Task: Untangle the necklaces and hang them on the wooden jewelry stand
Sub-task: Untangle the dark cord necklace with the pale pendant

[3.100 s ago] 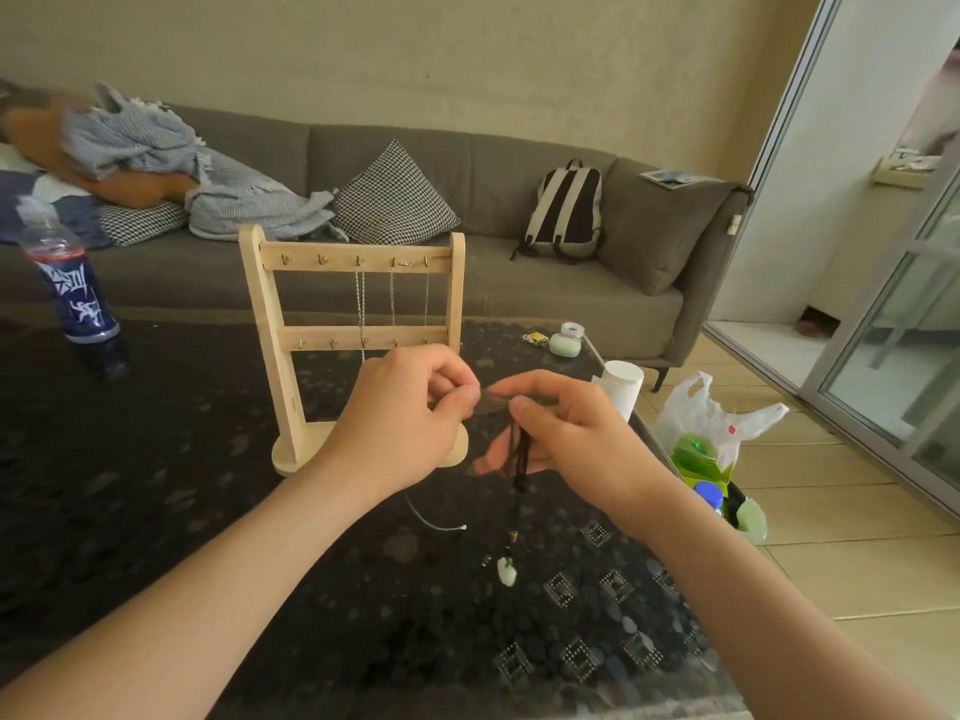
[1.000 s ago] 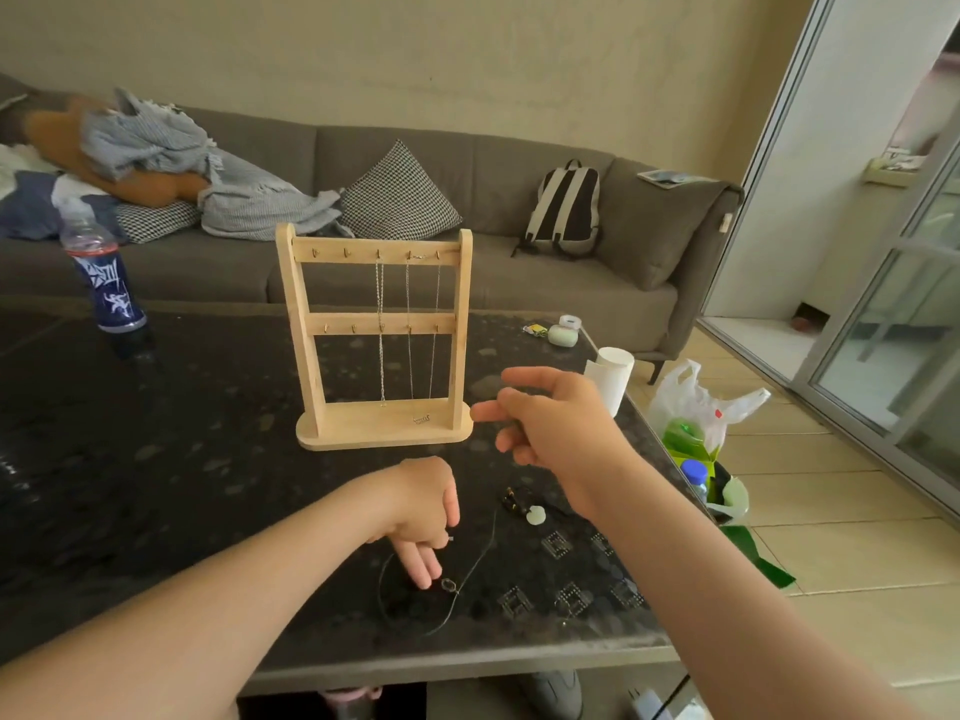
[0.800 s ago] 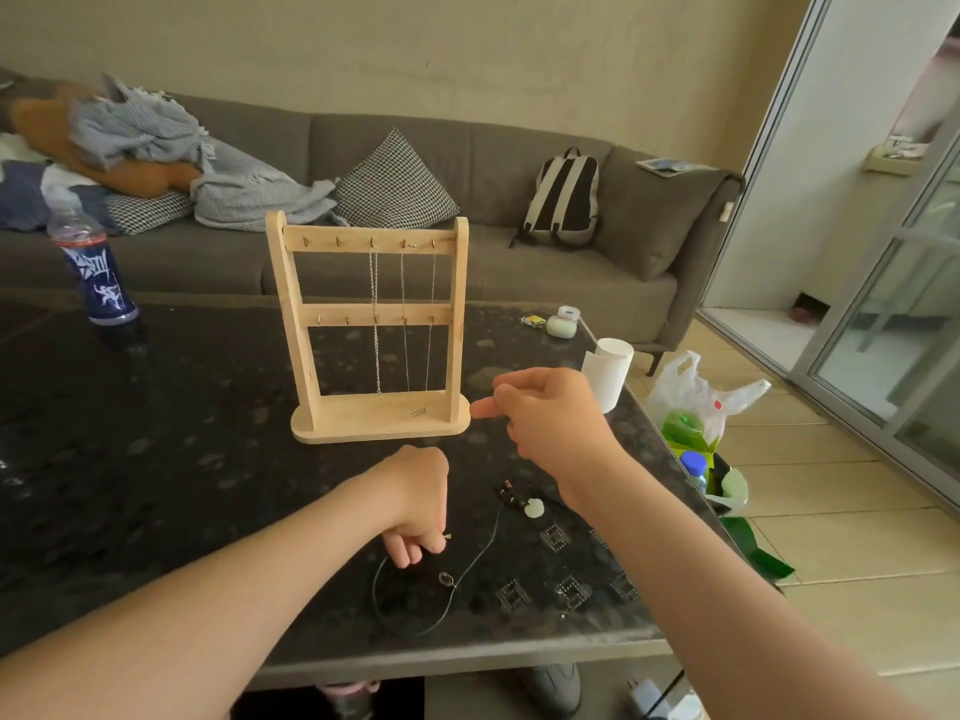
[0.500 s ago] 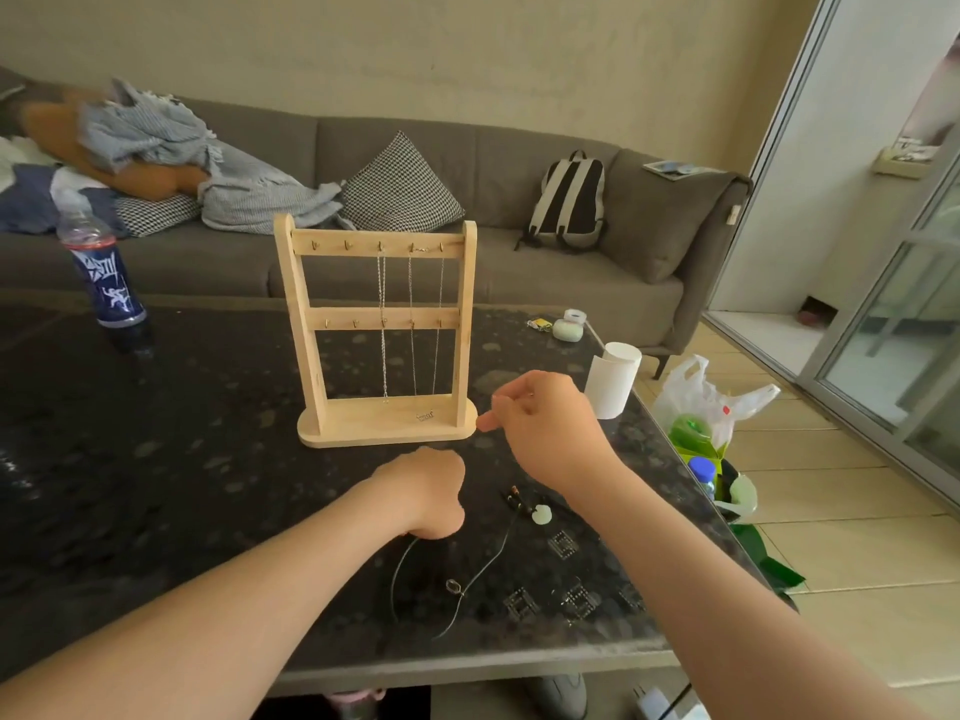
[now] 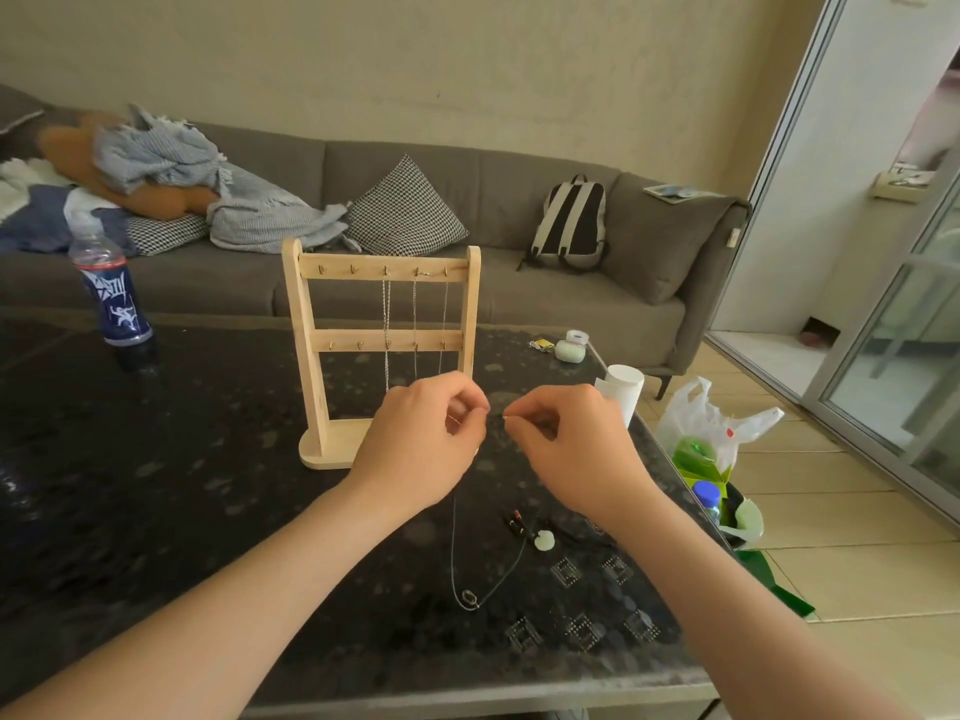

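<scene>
The wooden jewelry stand [image 5: 312,356] rises from the dark table [image 5: 156,511], with three thin chains [image 5: 414,324] hanging from its top row of hooks. In front of its base my left hand [image 5: 421,449] and my right hand [image 5: 566,449] each pinch one end of a thin silver necklace [image 5: 454,543]. The chain drops in a loop below both hands, and a small ring pendant [image 5: 469,598] at its bottom rests on the table. A black cord necklace with a pale green pendant [image 5: 544,540] lies on the table beneath my right wrist.
A blue drink bottle [image 5: 115,298] stands at the back left. A white paper roll [image 5: 621,392] and a small white-green case [image 5: 569,349] sit near the right table edge. A plastic bag and bin [image 5: 711,449] are on the floor to the right. A grey sofa [image 5: 597,298] is behind.
The black cord necklace was laid down on the table. My left hand picked the thin silver necklace off the table and rose; my right hand came in and took its other end.
</scene>
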### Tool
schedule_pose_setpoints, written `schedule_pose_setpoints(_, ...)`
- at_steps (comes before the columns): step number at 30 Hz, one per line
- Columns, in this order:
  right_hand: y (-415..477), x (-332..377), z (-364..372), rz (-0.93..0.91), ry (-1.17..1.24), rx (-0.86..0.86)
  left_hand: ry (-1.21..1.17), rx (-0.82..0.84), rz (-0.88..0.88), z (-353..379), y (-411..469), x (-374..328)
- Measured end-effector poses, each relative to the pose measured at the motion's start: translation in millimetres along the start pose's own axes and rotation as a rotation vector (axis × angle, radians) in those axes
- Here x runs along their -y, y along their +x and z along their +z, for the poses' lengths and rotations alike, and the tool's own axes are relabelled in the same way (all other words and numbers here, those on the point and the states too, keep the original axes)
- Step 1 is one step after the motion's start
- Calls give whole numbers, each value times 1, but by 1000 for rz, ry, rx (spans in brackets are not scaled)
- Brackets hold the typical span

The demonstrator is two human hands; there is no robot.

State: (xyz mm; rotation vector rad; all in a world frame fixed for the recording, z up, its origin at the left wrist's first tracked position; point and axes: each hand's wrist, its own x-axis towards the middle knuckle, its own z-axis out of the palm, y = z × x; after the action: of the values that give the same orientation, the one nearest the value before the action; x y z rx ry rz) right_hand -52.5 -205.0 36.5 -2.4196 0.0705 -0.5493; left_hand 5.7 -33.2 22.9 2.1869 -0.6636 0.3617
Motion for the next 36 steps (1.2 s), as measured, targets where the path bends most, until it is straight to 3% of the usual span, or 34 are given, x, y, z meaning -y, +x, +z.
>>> schedule_pose_setpoints(7, -1, 9, -3, -53, 33, -83, -49, -38, 75, -4, 0, -10)
schedule_pose_setpoints(14, -1, 12, -5, -101, 47, -97, -113, -84, 27, -4, -2, -16)
schedule_pose_setpoints(25, 0, 10, -12, -280, -159, -79, -129, 17, -13, -13, -1, -18)
schedule_pose_setpoints(36, -1, 13, -16, -379, -121, -186, -190, 60, -45, -27, 1, -23)
